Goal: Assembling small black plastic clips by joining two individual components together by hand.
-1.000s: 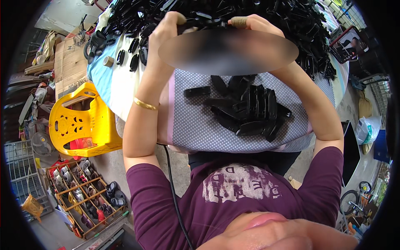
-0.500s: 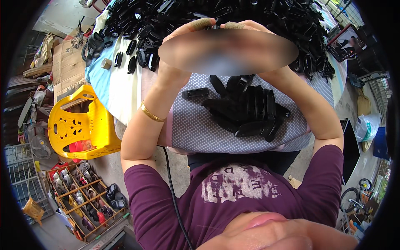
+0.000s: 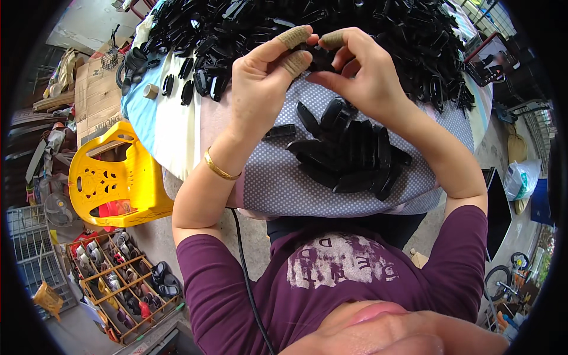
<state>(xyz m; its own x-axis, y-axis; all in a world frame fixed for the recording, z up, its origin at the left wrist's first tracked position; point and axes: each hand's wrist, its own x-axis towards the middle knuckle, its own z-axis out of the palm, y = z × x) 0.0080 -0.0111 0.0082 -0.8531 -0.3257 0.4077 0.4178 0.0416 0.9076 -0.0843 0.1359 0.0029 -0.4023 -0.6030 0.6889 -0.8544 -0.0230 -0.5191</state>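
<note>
Over the far part of the table, my left hand (image 3: 261, 83) pinches a black plastic piece (image 3: 320, 60) with thumb and index finger, both wrapped in tan tape. Meeting it from the other side, my right hand (image 3: 370, 74) has its fingers curled on the same piece; its index finger is taped too. Most of the piece is hidden by fingers, so its exact kind does not show. Nearer to me lies a small pile of long glossy black plastic pieces (image 3: 355, 154) on a grey dotted cloth (image 3: 272, 183). One single black piece (image 3: 280, 131) rests left of that pile.
A large heap of similar black pieces (image 3: 236, 35) covers the table's far side. A tape roll (image 3: 151, 90) stands at the left edge. Around the table are a yellow plastic chair (image 3: 121, 177), a shoe rack (image 3: 118, 278) and a dangling black cable (image 3: 242, 254).
My left wrist has shifted slightly right and toward me. A blurred oval covered both hands earlier, so a change in their grip cannot be told. The pile stays in place.
</note>
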